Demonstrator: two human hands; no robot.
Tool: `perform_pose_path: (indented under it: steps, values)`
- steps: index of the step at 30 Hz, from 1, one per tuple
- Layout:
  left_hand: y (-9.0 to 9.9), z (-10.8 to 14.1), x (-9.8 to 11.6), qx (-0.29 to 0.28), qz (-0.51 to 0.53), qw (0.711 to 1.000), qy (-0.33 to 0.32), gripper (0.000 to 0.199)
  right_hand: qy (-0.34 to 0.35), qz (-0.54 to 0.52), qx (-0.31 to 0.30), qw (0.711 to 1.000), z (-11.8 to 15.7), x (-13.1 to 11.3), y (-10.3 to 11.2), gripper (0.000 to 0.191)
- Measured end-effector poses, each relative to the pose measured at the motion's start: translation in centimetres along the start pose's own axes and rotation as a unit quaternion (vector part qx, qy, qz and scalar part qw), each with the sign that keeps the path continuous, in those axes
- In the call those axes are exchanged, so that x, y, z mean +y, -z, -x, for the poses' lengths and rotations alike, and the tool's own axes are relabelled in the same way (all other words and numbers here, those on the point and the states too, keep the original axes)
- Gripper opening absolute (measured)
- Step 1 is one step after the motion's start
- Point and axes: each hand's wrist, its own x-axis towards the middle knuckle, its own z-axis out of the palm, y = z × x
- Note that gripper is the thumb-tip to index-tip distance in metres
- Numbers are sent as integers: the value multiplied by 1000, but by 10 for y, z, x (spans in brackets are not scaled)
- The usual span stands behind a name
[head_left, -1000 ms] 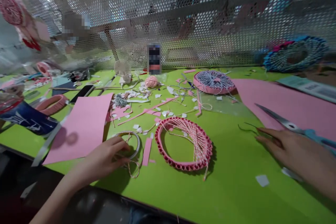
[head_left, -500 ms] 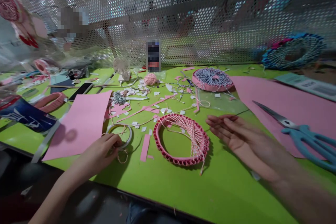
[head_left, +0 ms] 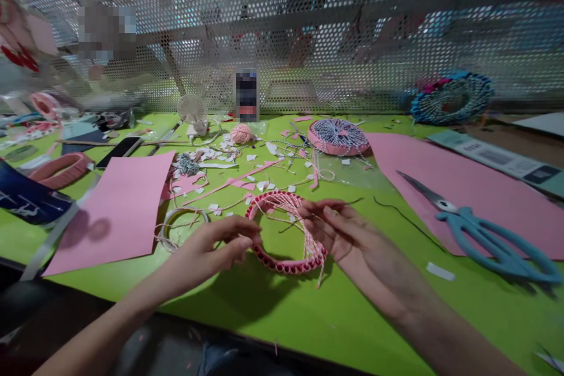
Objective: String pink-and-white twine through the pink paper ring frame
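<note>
A ring (head_left: pixel 286 267) edged with red loops lies on the green table, pink-and-white twine strung across its right side. My left hand (head_left: pixel 220 252) hovers at the ring's left rim, fingers curved and slightly apart, with nothing visible in them. Over the ring's right side, my right hand (head_left: pixel 348 235) pinches a thin dark wire (head_left: pixel 355 201); one end sticks out right of the fingers, and a dark end seems to show over the ring's opening. A second dark wire (head_left: pixel 409 220) lies on the table. Left of my left hand rests a tape roll (head_left: pixel 165 229) with twine over it.
Blue-handled scissors (head_left: pixel 467 229) lie on pink paper (head_left: pixel 423 188) at right. Another pink sheet (head_left: pixel 118 205) is at left, beside a blue can (head_left: pixel 35 194). Behind are a twine-wound disc (head_left: pixel 339 136), a pink yarn ball (head_left: pixel 240 134), paper scraps and a perforated metal screen (head_left: pixel 282 29).
My left hand has left the tape roll and moved right to the ring. My right hand has come left over the ring with the dark wire. The view has shifted right.
</note>
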Motion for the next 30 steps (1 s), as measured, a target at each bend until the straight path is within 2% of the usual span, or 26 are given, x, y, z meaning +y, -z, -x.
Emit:
perform_pose_path:
  steps: [3,7,12,15,16,17,19,22,25,27,30]
  values:
    - [-17,-12,6,-28,77,997,-15,20,-12,5,-26,1000,3,3,-8,5]
    - [-25,-21,8,-25,17,999,-41,16,-7,77,-10,997,9,5,-6,6]
    - [-18,-24,5,2,-95,992,-80,16,32,195,18,980,15,-10,23,13]
    - [-8,-18,2,31,-112,989,-87,20,120,277,88,949,16,-30,51,19]
    - [-3,-15,0,45,-121,988,-83,20,151,322,123,926,16,-36,61,20]
    - [3,-12,-2,61,-135,986,-81,20,155,378,150,901,16,-42,71,22]
    - [18,-5,-9,103,-184,974,-80,20,134,477,184,849,17,-50,90,24]
    - [41,7,-27,152,-297,941,-58,20,93,614,142,771,20,-56,112,31]
    - [54,20,-50,114,-376,919,-39,22,106,718,92,682,15,-63,126,34]
    - [55,28,-64,82,-395,914,-47,23,136,769,117,614,5,-67,130,33]
    - [50,34,-76,86,-420,902,-57,24,185,836,117,502,-18,-69,132,28]
